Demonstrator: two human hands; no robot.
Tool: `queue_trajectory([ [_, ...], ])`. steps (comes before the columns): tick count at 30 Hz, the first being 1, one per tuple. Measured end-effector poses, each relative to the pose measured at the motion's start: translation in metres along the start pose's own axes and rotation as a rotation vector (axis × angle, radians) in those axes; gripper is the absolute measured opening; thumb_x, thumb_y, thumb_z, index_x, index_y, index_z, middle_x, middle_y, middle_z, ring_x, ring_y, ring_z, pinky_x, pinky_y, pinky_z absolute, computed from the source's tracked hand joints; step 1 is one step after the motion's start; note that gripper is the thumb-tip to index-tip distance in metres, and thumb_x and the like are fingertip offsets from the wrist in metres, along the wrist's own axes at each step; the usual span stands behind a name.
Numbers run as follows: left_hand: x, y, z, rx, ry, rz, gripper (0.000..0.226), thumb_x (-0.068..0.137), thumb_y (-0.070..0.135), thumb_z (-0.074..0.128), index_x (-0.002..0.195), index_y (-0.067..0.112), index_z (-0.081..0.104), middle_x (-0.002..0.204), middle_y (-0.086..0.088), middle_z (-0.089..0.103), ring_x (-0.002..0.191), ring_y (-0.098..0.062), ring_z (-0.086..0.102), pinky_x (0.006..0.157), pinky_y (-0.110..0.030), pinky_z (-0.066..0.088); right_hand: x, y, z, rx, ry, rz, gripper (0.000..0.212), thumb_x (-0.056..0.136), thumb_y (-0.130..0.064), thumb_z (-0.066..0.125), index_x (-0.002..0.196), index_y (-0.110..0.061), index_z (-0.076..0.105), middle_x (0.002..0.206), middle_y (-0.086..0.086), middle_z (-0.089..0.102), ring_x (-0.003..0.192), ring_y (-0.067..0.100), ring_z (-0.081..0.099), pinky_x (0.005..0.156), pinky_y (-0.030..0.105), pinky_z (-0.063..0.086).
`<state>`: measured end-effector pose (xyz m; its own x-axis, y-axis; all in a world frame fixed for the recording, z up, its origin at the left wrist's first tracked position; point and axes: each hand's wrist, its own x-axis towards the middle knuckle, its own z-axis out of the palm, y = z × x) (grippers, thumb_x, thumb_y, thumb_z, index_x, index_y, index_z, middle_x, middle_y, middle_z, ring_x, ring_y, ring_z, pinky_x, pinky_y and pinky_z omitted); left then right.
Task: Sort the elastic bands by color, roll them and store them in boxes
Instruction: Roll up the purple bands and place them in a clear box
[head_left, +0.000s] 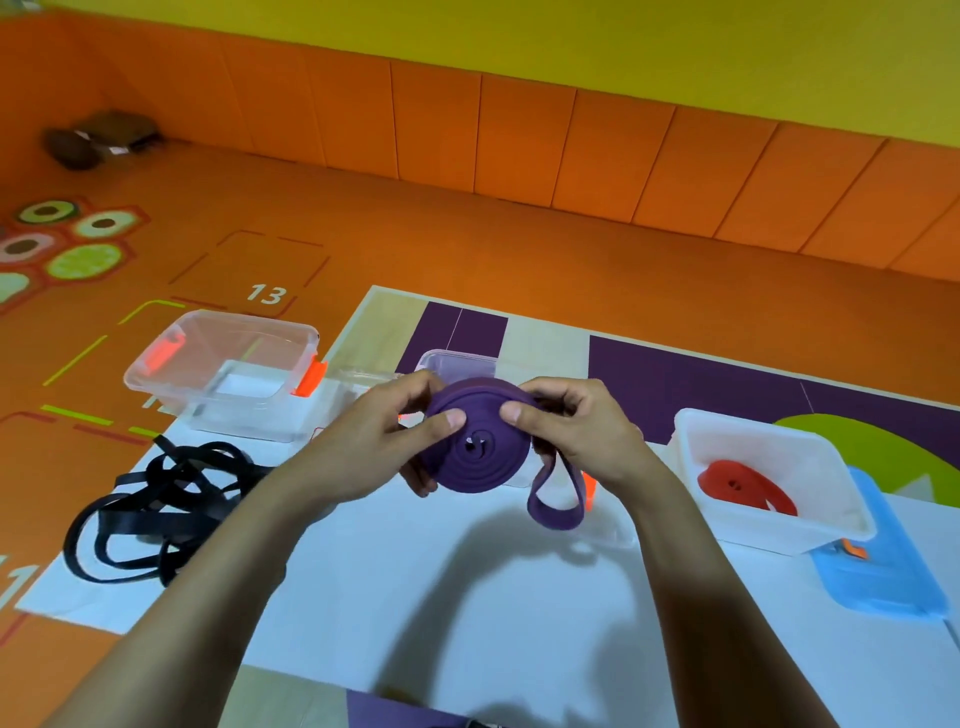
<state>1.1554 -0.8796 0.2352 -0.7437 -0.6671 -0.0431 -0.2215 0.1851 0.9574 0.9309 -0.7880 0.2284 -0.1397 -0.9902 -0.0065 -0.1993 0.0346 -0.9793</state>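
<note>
Your left hand (395, 441) and right hand (576, 431) both clamp the rolled purple band (478, 457), thumbs on the coil's face, held above the white mat (415, 597); its loose end hangs looped under the right hand. White box (769, 535), right: one rolled red band (737, 486) inside, blue lid (883, 582) touching it. Clear box (171, 374) with orange latches, left. Second clear box (457, 364) behind your hands, contents hidden. Black bands (156, 509) tangled on the mat, left.
</note>
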Motion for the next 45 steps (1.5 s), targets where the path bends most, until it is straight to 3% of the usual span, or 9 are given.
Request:
queue_trajectory([
  [8, 0.003, -0.021, 0.035, -0.331, 0.253, -0.051, 0.017, 0.105, 0.024, 0.049, 0.113, 0.011, 0.053, 0.102, -0.012, 0.071, 0.068, -0.042, 0.072, 0.072, -0.046, 0.063, 0.001, 0.025, 0.005, 0.092, 0.142, -0.011, 0.015, 0.097, -0.024, 0.067, 0.1, -0.013, 0.076, 0.059, 0.006, 0.057, 0.052, 0.019, 0.052, 0.055, 0.027, 0.049],
  [13, 0.003, -0.024, 0.059, -0.609, 0.171, -0.238, 0.021, 0.108, 0.02, 0.046, 0.123, 0.006, 0.051, 0.113, -0.016, 0.072, 0.083, -0.05, 0.073, 0.076, -0.05, 0.062, 0.006, 0.03, 0.011, 0.106, 0.209, 0.015, 0.019, 0.101, -0.028, 0.064, 0.103, -0.014, 0.077, 0.059, 0.004, 0.054, 0.053, 0.026, 0.043, 0.054, 0.034, 0.042],
  [17, 0.004, -0.028, 0.034, -0.305, 0.118, -0.278, 0.031, 0.104, 0.037, 0.053, 0.112, 0.008, 0.063, 0.105, -0.005, 0.066, 0.071, -0.045, 0.071, 0.064, -0.048, 0.06, 0.006, 0.025, -0.011, 0.013, 0.036, 0.068, 0.016, 0.1, -0.026, 0.065, 0.103, -0.015, 0.077, 0.061, 0.002, 0.049, 0.058, 0.027, 0.031, 0.053, 0.035, 0.03],
  [22, 0.015, -0.034, 0.021, -0.127, -0.058, -0.178, 0.016, 0.098, 0.032, 0.065, 0.108, 0.019, 0.065, 0.088, -0.014, 0.072, 0.057, -0.036, 0.067, 0.054, -0.037, 0.057, 0.008, 0.03, -0.006, -0.01, -0.157, 0.124, 0.015, 0.098, -0.015, 0.067, 0.103, -0.004, 0.076, 0.059, -0.012, 0.064, 0.048, 0.0, 0.05, 0.049, 0.013, 0.037],
  [31, 0.033, -0.08, 0.057, -0.259, 0.13, -0.261, 0.024, 0.102, 0.026, 0.058, 0.111, 0.004, 0.058, 0.083, -0.018, 0.073, 0.065, -0.044, 0.07, 0.063, -0.046, 0.062, 0.023, 0.091, -0.011, -0.059, -0.027, 0.212, 0.019, 0.101, -0.037, 0.062, 0.104, -0.025, 0.077, 0.076, 0.013, 0.069, 0.057, 0.021, 0.056, 0.057, 0.035, 0.051],
  [34, 0.046, -0.091, 0.067, -0.371, 0.242, -0.324, 0.025, 0.103, 0.023, 0.056, 0.11, -0.001, 0.056, 0.081, -0.023, 0.072, 0.062, -0.039, 0.068, 0.064, -0.046, 0.061, 0.03, 0.114, 0.002, 0.035, 0.074, 0.22, 0.024, 0.105, -0.036, 0.054, 0.121, -0.028, 0.07, 0.1, 0.004, 0.076, 0.085, 0.018, 0.071, 0.074, 0.047, 0.057],
  [37, 0.062, -0.104, 0.076, -0.457, 0.359, -0.416, 0.029, 0.103, 0.024, 0.055, 0.111, -0.003, 0.056, 0.083, -0.024, 0.073, 0.062, -0.038, 0.07, 0.066, -0.047, 0.063, 0.039, 0.137, 0.016, 0.112, 0.2, 0.216, 0.03, 0.105, -0.034, 0.056, 0.134, -0.03, 0.06, 0.123, -0.003, 0.071, 0.111, 0.009, 0.068, 0.092, 0.033, 0.057],
  [40, 0.092, -0.119, 0.077, -0.443, 0.43, -0.5, 0.028, 0.104, 0.025, 0.056, 0.111, -0.003, 0.057, 0.084, -0.021, 0.074, 0.062, -0.04, 0.071, 0.066, -0.049, 0.063, 0.064, 0.15, 0.012, 0.004, 0.302, 0.255, 0.018, 0.104, -0.028, 0.056, 0.122, -0.03, 0.058, 0.111, -0.007, 0.069, 0.089, -0.003, 0.066, 0.074, 0.014, 0.052],
  [45, 0.159, -0.152, 0.07, -0.211, 0.399, -0.535, 0.02, 0.098, 0.009, 0.062, 0.115, 0.01, 0.05, 0.094, -0.01, 0.066, 0.063, -0.037, 0.072, 0.069, -0.054, 0.063, 0.13, 0.198, -0.006, -0.161, 0.267, 0.386, 0.029, 0.097, -0.046, 0.056, 0.119, -0.03, 0.067, 0.112, 0.0, 0.068, 0.099, 0.023, 0.069, 0.092, 0.048, 0.057],
])
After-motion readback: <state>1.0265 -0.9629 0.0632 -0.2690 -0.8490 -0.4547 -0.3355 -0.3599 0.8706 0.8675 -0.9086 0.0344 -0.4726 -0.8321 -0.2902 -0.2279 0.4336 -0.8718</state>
